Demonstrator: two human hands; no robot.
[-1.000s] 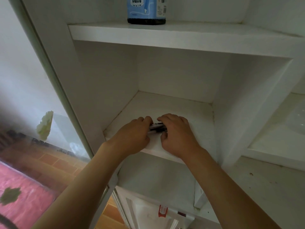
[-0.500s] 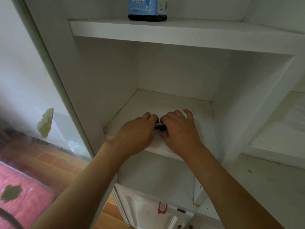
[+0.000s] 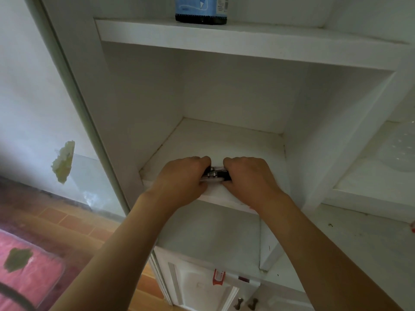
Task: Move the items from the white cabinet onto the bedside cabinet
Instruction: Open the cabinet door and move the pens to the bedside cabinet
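Observation:
A small bundle of pens [image 3: 215,174], black and clear with silver bands, lies at the front of the middle shelf [image 3: 226,140] of the white cabinet. My left hand [image 3: 182,180] grips its left end with curled fingers. My right hand [image 3: 249,178] grips its right end the same way. Only the short middle stretch of the pens shows between the two hands. A blue box with a black base [image 3: 201,10] stands on the shelf above, cut off by the top of the view.
The cabinet's left side wall [image 3: 94,104] borders a pale wall with a peeled patch [image 3: 64,161]. A clear glass dish [image 3: 399,151] sits in the right compartment. Below are white doors with small knobs [image 3: 246,303]. A red mat [image 3: 24,272] lies on the brick-tile floor.
The fingers of both hands have curled tighter round the pens, and the right hand's fingers no longer lie spread on the shelf. The view has tilted slightly down.

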